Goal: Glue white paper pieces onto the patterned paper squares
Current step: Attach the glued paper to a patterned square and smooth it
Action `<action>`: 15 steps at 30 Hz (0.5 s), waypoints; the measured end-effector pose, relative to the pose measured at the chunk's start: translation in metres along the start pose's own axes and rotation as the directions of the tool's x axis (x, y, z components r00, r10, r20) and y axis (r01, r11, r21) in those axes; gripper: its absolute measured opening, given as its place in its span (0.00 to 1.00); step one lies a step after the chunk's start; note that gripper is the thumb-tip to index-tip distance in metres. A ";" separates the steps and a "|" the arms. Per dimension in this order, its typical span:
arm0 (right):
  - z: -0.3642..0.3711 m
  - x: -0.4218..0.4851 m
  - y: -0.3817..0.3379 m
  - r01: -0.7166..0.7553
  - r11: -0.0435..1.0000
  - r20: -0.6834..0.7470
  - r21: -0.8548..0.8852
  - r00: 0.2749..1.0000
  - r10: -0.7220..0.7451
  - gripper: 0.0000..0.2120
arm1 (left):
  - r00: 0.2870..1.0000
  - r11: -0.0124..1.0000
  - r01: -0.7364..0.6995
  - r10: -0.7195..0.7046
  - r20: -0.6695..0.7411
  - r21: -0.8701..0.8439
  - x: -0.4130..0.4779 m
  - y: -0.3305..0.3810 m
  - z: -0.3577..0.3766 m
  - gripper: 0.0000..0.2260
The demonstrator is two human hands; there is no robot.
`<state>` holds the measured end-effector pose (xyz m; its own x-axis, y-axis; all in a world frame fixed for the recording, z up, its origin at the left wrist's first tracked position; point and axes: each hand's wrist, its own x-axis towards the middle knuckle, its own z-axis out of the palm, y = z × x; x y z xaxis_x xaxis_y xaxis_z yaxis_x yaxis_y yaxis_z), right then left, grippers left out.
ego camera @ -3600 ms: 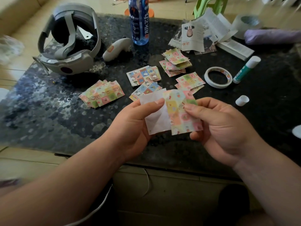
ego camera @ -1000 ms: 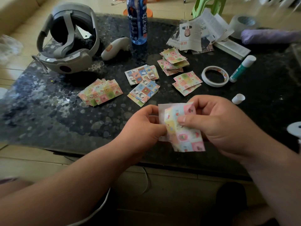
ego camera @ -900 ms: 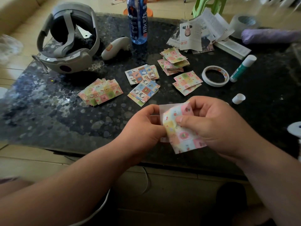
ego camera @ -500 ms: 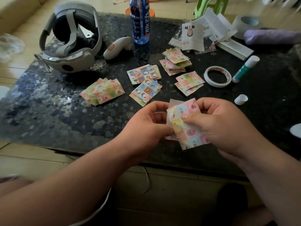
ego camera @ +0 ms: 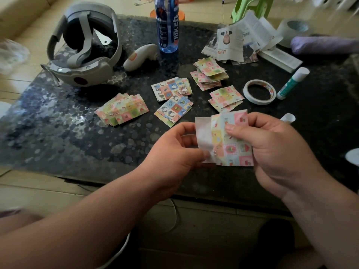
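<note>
Paper in hand: a patterned paper square [ego camera: 231,140] and a white paper piece [ego camera: 204,138] are held together just above the near edge of a dark speckled table [ego camera: 77,142]; the patterned sheet overlaps the white one, whose left strip shows bare. The left hand [ego camera: 172,160] pinches the white piece low on its left side between thumb and fingers; the right hand [ego camera: 272,144] grips the patterned square, thumb flat on the printed face, fingers curled behind. Both sheets look thin, light and limp; a hard pinch would likely crease or skew them, so edges and corners seem the safest hold, with pressure saved for smoothing the overlap. Beyond the hands lie 5 piles of patterned squares [ego camera: 122,108]; to the right sit a roll of tape [ego camera: 259,91], a green glue stick [ego camera: 293,82] and, apart from it, a small white cap [ego camera: 287,118]. Further back: a VR headset [ego camera: 83,49], a handheld controller [ego camera: 139,57], a blue drink bottle [ego camera: 167,26] and torn newspaper sheets [ego camera: 233,41].
</note>
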<state>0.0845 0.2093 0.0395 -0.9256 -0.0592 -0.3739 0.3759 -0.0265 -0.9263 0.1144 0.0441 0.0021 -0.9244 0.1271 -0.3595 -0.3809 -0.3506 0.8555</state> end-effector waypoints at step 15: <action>-0.002 0.001 0.004 0.041 0.986 0.108 -0.163 0.994 -0.023 0.02 | 0.988 0.999 0.054 -0.054 -0.147 -0.008 0.003 0.019 -0.001 0.08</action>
<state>0.0851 0.2111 0.0352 -0.9238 -0.1655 -0.3452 0.3258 0.1338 -0.9359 0.1043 0.0367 0.0163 -0.8897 0.0080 -0.4566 -0.4301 -0.3507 0.8319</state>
